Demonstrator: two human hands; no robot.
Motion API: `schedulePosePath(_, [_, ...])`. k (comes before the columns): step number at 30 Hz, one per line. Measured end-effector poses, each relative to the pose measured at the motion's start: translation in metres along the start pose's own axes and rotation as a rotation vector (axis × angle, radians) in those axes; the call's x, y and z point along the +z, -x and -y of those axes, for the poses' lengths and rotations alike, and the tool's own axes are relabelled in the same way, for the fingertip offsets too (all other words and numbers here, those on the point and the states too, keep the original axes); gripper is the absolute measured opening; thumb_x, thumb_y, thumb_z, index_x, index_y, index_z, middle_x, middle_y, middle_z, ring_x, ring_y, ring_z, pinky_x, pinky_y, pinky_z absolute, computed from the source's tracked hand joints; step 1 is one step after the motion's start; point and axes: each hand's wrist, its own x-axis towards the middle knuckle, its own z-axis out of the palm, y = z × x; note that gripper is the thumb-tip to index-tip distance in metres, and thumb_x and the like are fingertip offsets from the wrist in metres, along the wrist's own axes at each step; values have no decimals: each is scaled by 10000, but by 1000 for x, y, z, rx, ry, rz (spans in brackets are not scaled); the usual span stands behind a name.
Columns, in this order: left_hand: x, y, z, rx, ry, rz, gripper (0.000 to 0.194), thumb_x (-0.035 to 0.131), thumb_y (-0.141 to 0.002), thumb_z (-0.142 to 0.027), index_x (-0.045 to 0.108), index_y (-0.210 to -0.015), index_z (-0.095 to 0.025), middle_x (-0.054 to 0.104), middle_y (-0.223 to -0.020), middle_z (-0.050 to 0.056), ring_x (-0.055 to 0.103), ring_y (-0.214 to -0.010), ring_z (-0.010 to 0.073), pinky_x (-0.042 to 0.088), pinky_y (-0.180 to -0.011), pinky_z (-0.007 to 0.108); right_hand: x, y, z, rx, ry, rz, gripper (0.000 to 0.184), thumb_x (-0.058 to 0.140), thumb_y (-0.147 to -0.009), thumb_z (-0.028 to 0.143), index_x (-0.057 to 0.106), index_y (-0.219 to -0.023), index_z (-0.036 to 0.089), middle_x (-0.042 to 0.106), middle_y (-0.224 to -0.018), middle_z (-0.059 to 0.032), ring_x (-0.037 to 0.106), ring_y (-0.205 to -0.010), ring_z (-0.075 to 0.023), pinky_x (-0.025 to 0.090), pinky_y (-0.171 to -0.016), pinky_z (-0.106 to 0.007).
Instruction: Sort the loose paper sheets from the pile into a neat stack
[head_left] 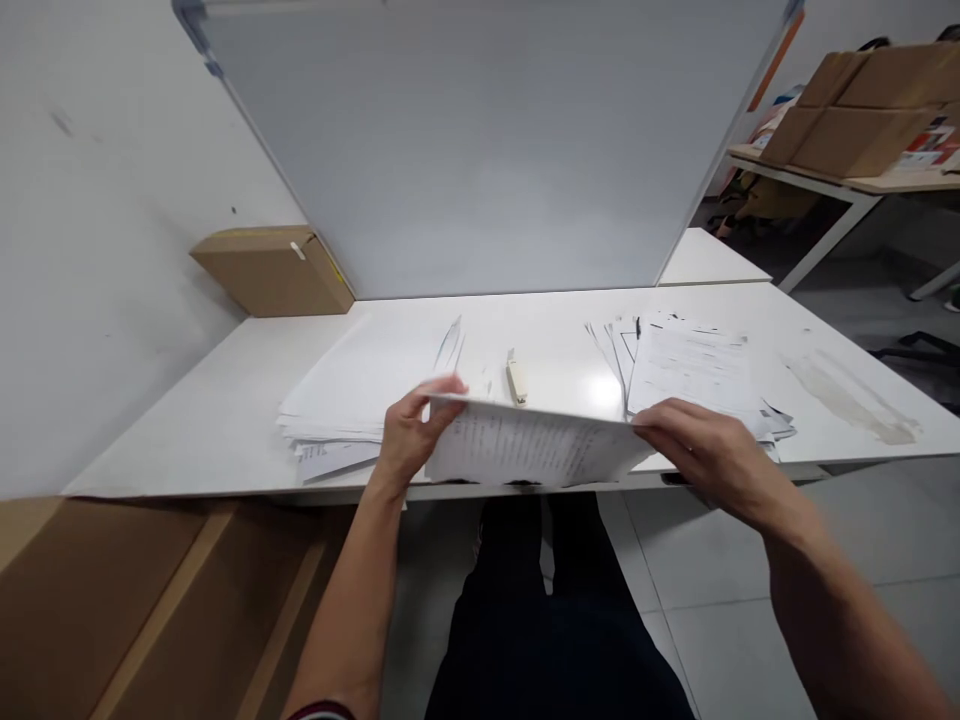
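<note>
Between my two hands, over the table's front edge, is a tilted sheaf of printed paper [536,445]; the number of sheets cannot be made out. My left hand [420,425] pinches its upper left corner, thumb and fingers closed. At the upper right corner, my right hand [694,440] grips it the same way. Just beyond the paper lies a cream-coloured stapler [517,380]. A stack of white paper [337,385] sits to the left of my left hand. Beside my right hand is a loose pile of printed sheets [694,365], some edges fanned out.
A whiteboard [495,150] stands along the back of the white table [187,440]. A cardboard box [274,275] rests in the back left corner. Open cardboard [112,600] is on the floor at left. Another desk [862,185] with cardboard stands at right.
</note>
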Motion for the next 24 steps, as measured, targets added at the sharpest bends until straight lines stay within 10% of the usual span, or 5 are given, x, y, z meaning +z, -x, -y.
schedulePosePath(8, [-4, 2, 12, 59, 301, -138, 167, 679, -709, -362, 678, -819, -235, 677, -839, 10, 623, -818, 188, 527, -760, 375, 5, -27, -43, 207, -677, -118, 500, 725, -666, 375, 584, -1117, 211, 677, -925, -85, 641, -773, -222, 513, -656, -361])
schedulePosePath(16, [4, 26, 38, -182, 227, -80, 275, 751, -609, -325, 682, -791, -131, 702, -821, 52, 644, -759, 195, 531, -692, 307, 71, -36, -45, 338, -564, 8, 271, 619, -746, 418, 696, -915, 221, 676, -997, -58, 606, -930, -249, 475, -794, -368])
schedulePosePath(24, [11, 19, 40, -254, 116, -13, 340, 712, -645, -390, 704, -831, -105, 714, -850, 87, 652, -865, 243, 523, -816, 366, 84, -48, -64, 373, -730, -99, 399, 677, -714, 390, 650, -1064, 202, 656, -1107, -67, 592, -1020, -266, 474, -860, -395])
